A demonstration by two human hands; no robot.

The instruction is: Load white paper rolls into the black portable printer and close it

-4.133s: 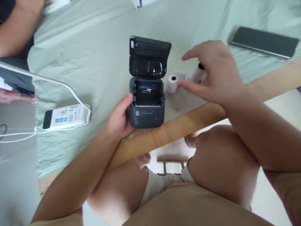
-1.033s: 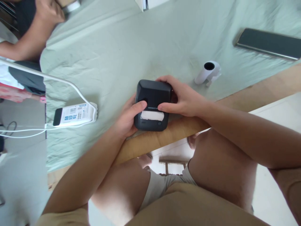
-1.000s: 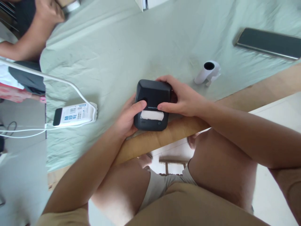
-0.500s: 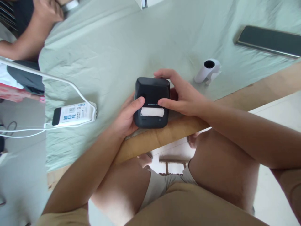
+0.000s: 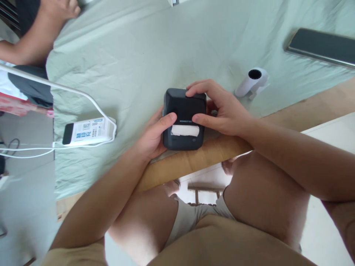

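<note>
A small black label printer (image 5: pixel 184 107) is between my hands near the table's front edge, with a strip of white paper (image 5: pixel 185 130) showing at its slot. My left hand (image 5: pixel 155 135) grips its left side, thumb on the top face and the other fingers mostly hidden beside or beneath it. My right hand (image 5: pixel 222 107) holds the right side, its thumb on top by the printed lettering and its index finger bent over the far right corner. To the right of that hand stands a white paper roll (image 5: pixel 244 85) with a dark core and a loose end.
A white power bank (image 5: pixel 90 132) with a white cable (image 5: pixel 80 96) lies at the left. A dark flat rectangular object (image 5: pixel 325 46) rests at the far right. Another person's hand (image 5: pixel 65 9) is on the table's far left edge. The wooden table edge (image 5: pixel 191 160) runs below the printer.
My right index finger has shifted from behind the printer onto its far right corner. The printer and both hands appear slightly farther right in view, as does most of the scene.
</note>
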